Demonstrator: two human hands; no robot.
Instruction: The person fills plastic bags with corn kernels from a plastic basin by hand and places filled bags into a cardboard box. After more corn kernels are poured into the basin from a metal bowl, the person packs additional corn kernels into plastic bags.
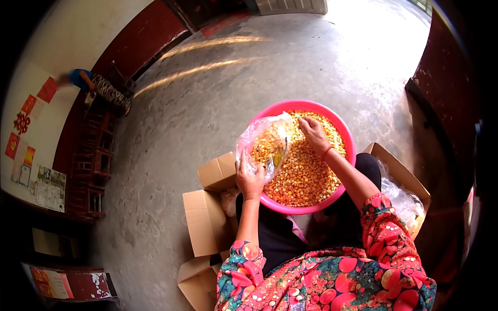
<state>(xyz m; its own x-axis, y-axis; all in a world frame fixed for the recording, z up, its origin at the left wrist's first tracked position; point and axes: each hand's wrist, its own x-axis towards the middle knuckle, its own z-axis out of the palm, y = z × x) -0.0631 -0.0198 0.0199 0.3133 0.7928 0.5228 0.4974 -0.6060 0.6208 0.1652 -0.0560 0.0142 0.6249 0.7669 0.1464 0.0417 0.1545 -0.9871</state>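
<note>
A round pink basin (349, 136) is full of loose yellow-orange corn kernels (306, 176). My left hand (250, 179) grips a clear plastic bag (263, 136) at the basin's left side, fingers closed on its film. Some kernels show inside the bag, whose open side faces right. Over the upper part of the kernels is my right hand (314, 133), its fingers pressed together just right of the bag's mouth. Whatever lies between those fingertips is too small to make out. A red band circles the right wrist.
Open cardboard boxes (205, 220) stand left of my legs. On the right, another box (402, 168) holds clear plastic (399, 199). Wooden stools (93, 160) line the left wall, with a person (106, 89) beside them. Concrete floor (171, 129) surrounds the basin.
</note>
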